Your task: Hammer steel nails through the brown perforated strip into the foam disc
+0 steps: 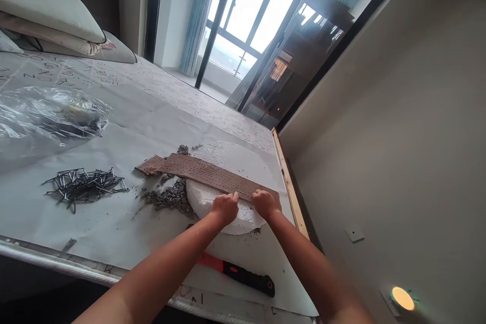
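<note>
Across a round white foam block (228, 154) lies a long brown strip of board (212, 173) dotted with small holes. My left hand (225, 208) is closed on the strip's near edge, around its middle. Close to the right end, my right hand (266, 204) is closed on the same edge. The strip's left end is bent or broken and reaches past the foam, over grey crumbled rubble (172, 197). Below my hands rests a hammer-like tool (243, 276) with a red and black handle; my left forearm hides its head.
A pile of dark nails (85, 185) lies on the white sheet (125, 131) to the left. Behind it is a clear plastic bag (53, 114) with something dark inside. A wooden rail (290, 182) edges the bed beside the wall, and a pillow (45, 5) is at the far left.
</note>
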Demonstrator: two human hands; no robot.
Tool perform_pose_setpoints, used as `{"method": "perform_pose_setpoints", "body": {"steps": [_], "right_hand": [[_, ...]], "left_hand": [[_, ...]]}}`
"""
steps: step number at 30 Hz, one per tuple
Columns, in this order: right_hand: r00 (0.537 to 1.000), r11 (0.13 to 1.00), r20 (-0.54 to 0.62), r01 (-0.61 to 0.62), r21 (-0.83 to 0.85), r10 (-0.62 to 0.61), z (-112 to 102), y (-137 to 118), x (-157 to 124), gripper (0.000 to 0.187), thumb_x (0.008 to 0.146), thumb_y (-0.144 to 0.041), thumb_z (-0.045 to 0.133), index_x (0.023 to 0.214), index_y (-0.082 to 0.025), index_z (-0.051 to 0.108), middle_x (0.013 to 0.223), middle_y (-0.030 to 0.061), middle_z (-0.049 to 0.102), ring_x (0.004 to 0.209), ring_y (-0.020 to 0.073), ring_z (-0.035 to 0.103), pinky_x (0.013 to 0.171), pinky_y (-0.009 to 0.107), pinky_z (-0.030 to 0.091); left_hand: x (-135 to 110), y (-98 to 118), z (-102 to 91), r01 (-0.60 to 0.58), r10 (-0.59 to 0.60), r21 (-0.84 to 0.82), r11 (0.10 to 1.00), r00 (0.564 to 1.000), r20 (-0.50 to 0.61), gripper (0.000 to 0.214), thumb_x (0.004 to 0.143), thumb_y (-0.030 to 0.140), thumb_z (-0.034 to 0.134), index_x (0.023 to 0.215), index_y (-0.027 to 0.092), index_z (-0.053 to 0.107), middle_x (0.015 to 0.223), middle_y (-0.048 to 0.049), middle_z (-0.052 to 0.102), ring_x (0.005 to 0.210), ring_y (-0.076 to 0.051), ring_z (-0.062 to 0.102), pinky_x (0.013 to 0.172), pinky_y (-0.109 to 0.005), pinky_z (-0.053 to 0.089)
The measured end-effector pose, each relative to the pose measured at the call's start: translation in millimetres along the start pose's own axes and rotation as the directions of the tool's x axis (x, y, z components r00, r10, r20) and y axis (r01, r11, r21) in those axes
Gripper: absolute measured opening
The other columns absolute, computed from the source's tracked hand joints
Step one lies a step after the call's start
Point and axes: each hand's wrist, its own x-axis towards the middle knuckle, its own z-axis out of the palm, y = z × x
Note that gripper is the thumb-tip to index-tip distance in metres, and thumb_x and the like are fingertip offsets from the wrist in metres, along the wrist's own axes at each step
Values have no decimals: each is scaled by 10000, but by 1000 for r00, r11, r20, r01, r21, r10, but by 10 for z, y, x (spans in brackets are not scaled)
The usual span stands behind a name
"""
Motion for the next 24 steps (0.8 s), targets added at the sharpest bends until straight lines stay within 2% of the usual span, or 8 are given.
{"method": "perform_pose_setpoints", "body": {"steps": [6, 11, 16, 18, 20, 21, 23, 24], "right_hand": [[992, 990, -81, -83, 115, 92, -15, 65, -20, 194, 841, -171, 468, 842, -145, 661, 907, 109, 678, 835, 182, 627, 710, 254, 429], [983, 966, -97, -132, 223, 157, -39, 96, 1, 137, 815, -222, 520, 795, -171, 646, 854, 80, 685, 764, 175, 621, 647, 249, 413], [963, 920, -149, -159, 358, 224, -217, 171, 1, 235, 880, -177, 374, 929, -131, 599, 893, 115, 669, 797, 170, 615, 649, 247, 427], [963, 904, -159, -136, 406, 217, -313, 166, -29, 248, 896, -204, 353, 970, -141, 581, 918, 106, 667, 822, 164, 618, 668, 247, 444], [981, 861, -151, -27, 508, 120, -391, 106, -68, 205, 881, -238, 404, 943, -173, 588, 977, 86, 663, 869, 156, 620, 694, 246, 464], [987, 817, -156, 54, 574, 44, -420, 56, -85, 179, 866, -245, 433, 914, -185, 594, 1024, 79, 653, 908, 154, 615, 713, 246, 473], [976, 709, -197, 207, 675, -97, -454, -60, -110, 143, 835, -237, 473, 861, -193, 605, 1114, 76, 617, 993, 154, 590, 773, 260, 476], [965, 675, -223, 255, 692, -136, -462, -114, -116, 133, 822, -228, 485, 844, -192, 611, 1140, 77, 601, 1019, 156, 577, 804, 272, 472]], "left_hand": [[-21, 8, 6, 27, -27, -64, 998, 1000, -9, 500, 769, 157, 430, 1260, 82, 492, 950, -207, 658, 895, -297, 626, 739, -398, 459], [-15, 9, 45, 35, -36, -66, 997, 999, -15, 497, 764, 141, 434, 1254, 87, 501, 959, -205, 658, 893, -293, 629, 735, -390, 464], [21, -41, -17, 53, -52, -94, 994, 999, 15, 457, 763, 135, 439, 1207, 120, 543, 961, -183, 667, 904, -289, 627, 747, -389, 466], [66, -50, -91, 115, -113, -202, 973, 993, 20, 412, 767, 128, 434, 1154, 143, 576, 966, -161, 670, 905, -270, 624, 759, -372, 463], [121, -16, -181, 222, -219, -452, 864, 974, 60, 383, 797, 143, 408, 1146, 147, 564, 903, -131, 676, 836, -230, 632, 729, -335, 470], [145, 22, -226, 280, -265, -606, 745, 957, 117, 377, 818, 156, 384, 1162, 141, 539, 841, -111, 672, 773, -203, 633, 697, -313, 475], [177, 125, -300, 370, -259, -839, 398, 923, 284, 351, 854, 187, 346, 1167, 128, 497, 717, -60, 637, 640, -150, 611, 630, -270, 476], [183, 180, -327, 400, -217, -889, 222, 909, 355, 325, 865, 204, 341, 1143, 131, 491, 678, -36, 612, 590, -127, 591, 602, -251, 472]]}}
